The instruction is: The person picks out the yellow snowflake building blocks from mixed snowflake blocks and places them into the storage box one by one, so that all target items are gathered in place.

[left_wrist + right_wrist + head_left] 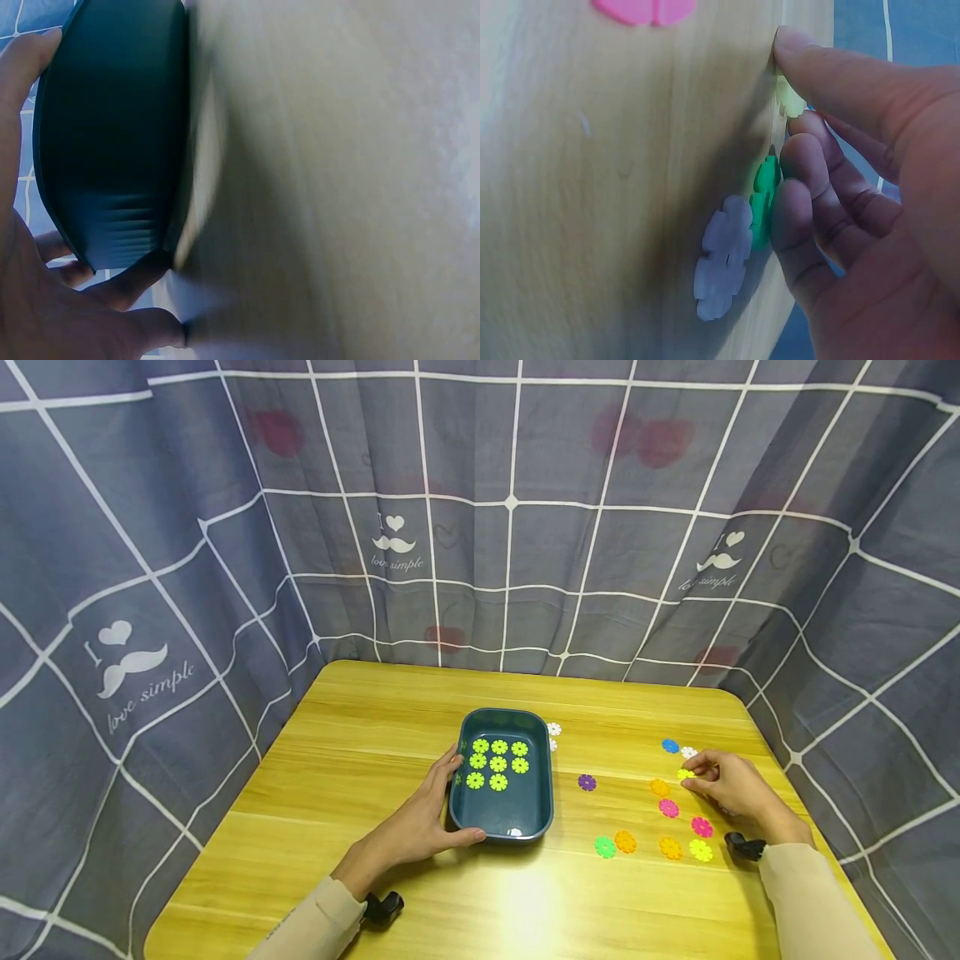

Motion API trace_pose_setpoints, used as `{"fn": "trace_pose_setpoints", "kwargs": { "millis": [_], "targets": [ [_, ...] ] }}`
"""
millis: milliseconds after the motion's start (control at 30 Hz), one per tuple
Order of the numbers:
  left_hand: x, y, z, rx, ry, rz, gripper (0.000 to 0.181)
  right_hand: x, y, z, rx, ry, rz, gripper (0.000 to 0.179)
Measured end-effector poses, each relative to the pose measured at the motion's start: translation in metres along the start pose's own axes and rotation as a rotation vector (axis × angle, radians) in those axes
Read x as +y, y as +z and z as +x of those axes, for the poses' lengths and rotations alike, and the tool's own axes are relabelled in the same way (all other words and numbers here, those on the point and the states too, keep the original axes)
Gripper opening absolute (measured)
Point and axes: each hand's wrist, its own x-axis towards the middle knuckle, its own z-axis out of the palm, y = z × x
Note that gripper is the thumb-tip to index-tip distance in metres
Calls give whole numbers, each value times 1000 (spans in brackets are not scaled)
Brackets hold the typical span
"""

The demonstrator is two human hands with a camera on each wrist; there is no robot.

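Observation:
My left hand (420, 818) grips the dark teal tray (502, 817) at its left side, thumb at the near rim and fingers along the left wall. Several yellow-green interlocking discs (498, 764) lie flat in rows in the tray. Out to the right, my right hand (731, 787) pinches a yellow interlocking disc (686, 773) between thumb and fingers, low over the table. In the right wrist view, a green disc (763, 204) and a whitish disc (724, 259) lie beneath the curled fingers.
Loose discs are spread over the wooden table (375, 752): purple (587, 782), blue (671, 746), pink (702, 827), orange (626, 842), green (605, 847) and yellow (701, 850). White discs (554, 728) lie by the tray's right side. Grey checked curtains (465, 552) hang behind the table.

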Motion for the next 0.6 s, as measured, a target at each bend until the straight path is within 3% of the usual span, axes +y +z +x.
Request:
{"fn": "trace_pose_setpoints", "kwargs": {
  "millis": [167, 400, 600],
  "targets": [
    [1, 0, -1, -3, 0, 0, 132, 0, 0, 0, 0, -1, 5, 27],
    [0, 1, -2, 0, 6, -3, 132, -3, -1, 1, 9, -65, -56, 27],
    [0, 0, -1, -1, 10, -3, 132, -5, -1, 1, 6, -56, -45, 24]
  ]
}}
